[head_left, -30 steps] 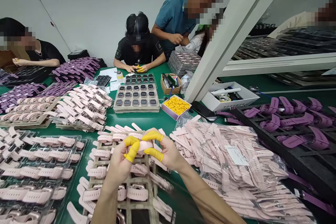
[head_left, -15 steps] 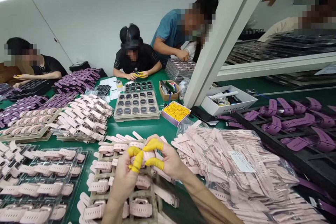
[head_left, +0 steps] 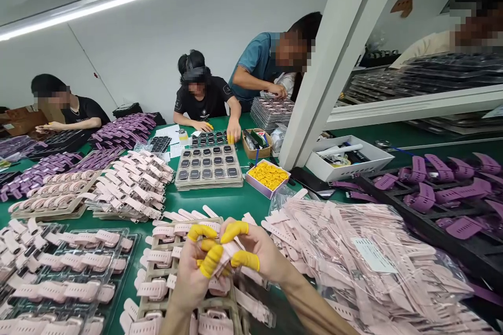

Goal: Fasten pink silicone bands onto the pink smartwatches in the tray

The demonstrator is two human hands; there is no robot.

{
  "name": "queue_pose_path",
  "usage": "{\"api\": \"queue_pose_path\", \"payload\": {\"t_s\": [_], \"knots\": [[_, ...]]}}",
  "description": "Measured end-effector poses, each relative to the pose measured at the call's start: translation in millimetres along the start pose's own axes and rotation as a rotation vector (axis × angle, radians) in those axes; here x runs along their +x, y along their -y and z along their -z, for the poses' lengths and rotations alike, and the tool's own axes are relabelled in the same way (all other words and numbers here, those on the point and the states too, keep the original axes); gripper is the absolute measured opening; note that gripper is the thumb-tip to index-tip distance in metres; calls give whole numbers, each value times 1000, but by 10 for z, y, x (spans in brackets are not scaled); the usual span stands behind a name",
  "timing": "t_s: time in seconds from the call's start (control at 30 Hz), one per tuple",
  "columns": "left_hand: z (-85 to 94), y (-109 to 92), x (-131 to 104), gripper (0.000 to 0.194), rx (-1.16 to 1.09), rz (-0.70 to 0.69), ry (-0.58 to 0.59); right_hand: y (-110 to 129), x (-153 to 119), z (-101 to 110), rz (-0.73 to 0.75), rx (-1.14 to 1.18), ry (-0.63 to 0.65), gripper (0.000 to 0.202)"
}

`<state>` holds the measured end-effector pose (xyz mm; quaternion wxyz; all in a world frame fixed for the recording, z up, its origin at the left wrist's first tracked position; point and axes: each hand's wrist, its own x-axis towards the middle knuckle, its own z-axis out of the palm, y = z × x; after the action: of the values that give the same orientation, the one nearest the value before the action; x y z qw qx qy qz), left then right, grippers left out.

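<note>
The flat green worktable (head_left: 188, 201) carries all the parts nearest the hands. On its right side lies the broad, clear plastic bag (head_left: 346, 251) filled with flat pale pink straps. In the centre foreground stands the rectangular beige plastic tray (head_left: 237, 319), bearing pale pink watch bands, some of them curved. Beyond the hands, the small rectangular white-and-purple box (head_left: 257, 186) contains yellow rubbery finger covers.

The left hand (head_left: 192, 272) and the right hand (head_left: 265, 251) are above the beige tray. Thumb and fingers of each hand are clamped on the narrow, pale pink, rubber-like band (head_left: 225, 257), which is therefore between the two hands. The fingers hide much of it; whether a watch case is attached cannot be determined. The stretchy yellow finger covers (head_left: 211, 260) sheathe the gripping fingertips.

Handling: the band is judged light, soft and flexible, able to bend or twist under finger pressure, with little risk of breakage. Its smooth surface may slip from bare skin; the covers should improve grip. Take hold by the flat faces near each end, thumb opposing index finger. Avoid hard pressure on any rigid fitting.
</note>
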<state>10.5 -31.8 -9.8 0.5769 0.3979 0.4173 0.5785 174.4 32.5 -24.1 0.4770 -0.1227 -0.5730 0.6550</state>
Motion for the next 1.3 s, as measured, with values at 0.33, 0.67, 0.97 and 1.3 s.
{"api": "queue_pose_path", "payload": {"t_s": [0.33, 0.67, 0.97, 1.3], "knots": [[39, -26, 76, 41, 43, -70, -22, -29, -8, -67, 2, -33, -26, 37], [26, -121, 79, 43, 72, -6, 61, 59, 1, -1, -16, 5, 2, 37], [31, -72, 111, 46, 93, -114, -83, 96, 26, -48, 4, -178, 58, 42], [-27, -143, 111, 42, -8, -66, 54, 59, 12, -15, 73, 1, 13, 40]]}}
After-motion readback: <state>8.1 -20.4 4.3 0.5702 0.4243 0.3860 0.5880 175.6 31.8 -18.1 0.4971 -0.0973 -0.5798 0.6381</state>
